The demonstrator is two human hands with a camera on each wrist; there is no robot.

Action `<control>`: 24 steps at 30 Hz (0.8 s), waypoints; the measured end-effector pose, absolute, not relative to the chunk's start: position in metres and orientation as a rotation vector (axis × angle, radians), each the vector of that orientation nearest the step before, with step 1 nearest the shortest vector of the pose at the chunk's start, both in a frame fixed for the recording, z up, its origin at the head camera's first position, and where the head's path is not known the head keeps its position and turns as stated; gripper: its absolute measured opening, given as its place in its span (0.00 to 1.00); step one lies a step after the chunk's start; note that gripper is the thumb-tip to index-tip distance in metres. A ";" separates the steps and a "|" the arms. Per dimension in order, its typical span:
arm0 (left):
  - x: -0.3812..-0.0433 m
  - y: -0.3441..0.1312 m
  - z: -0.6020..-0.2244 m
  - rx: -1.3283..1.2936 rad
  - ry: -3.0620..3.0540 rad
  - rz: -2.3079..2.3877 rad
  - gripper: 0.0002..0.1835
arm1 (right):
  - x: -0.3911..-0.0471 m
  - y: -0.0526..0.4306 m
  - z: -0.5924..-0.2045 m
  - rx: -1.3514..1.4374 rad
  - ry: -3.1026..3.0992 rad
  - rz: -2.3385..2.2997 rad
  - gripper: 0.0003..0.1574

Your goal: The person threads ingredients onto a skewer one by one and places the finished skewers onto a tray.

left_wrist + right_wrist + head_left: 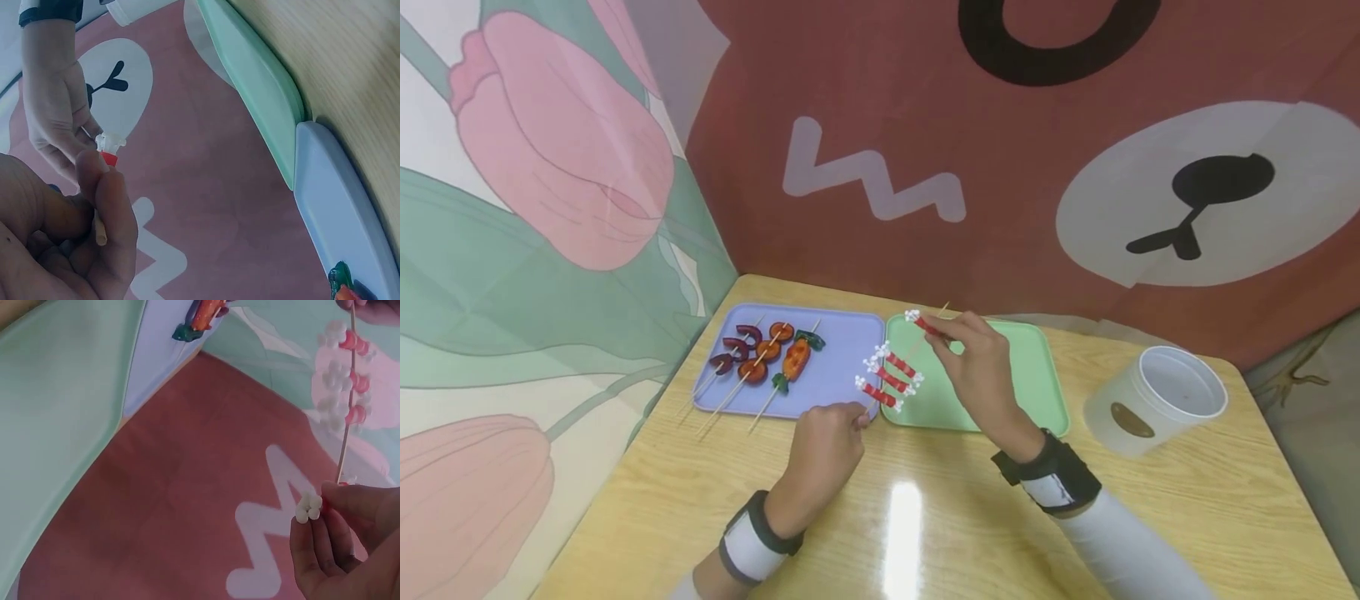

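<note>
My left hand (826, 446) grips the lower end of a thin wooden skewer (343, 453), whose blunt end (100, 230) pokes out below the thumb in the left wrist view. Three red pieces with knobbly white ends, one of them this toy-like piece (893, 379), are threaded crosswise along the stick. At the upper part, my right hand (977, 375) pinches another such red piece (927, 323) between thumb and fingers. Its white end (308, 508) sticks out past the fingertips. The skewer's pointed tip (945, 307) shows just beyond that hand. Both hands are above the trays.
A purple tray (850, 329) at the left bears three loaded skewers, one with an orange piece (796, 360) and green pieces. Beside it lies a green tray (1026, 375). A translucent white tub (1120, 421) stands at the right. Printed walls border the wooden table (985, 517).
</note>
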State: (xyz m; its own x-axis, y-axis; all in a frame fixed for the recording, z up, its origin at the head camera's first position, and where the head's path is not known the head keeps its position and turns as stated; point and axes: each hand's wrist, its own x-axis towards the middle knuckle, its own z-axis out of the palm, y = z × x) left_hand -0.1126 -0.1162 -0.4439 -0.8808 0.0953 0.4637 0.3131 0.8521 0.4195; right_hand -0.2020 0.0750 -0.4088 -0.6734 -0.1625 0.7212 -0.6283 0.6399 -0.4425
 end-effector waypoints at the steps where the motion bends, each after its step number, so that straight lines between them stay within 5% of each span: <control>1: -0.113 -0.116 -0.444 -0.299 -2.597 -0.695 0.03 | -0.201 0.074 -0.409 0.632 -2.210 0.929 0.19; 15: -0.119 -0.120 -0.445 -0.254 -2.652 -0.855 0.02 | -0.197 0.067 -0.413 0.712 -2.255 0.856 0.17; 24: -0.140 -0.152 -0.482 0.046 -2.700 -1.511 0.08 | -0.199 0.091 -0.416 0.553 -2.437 0.908 0.17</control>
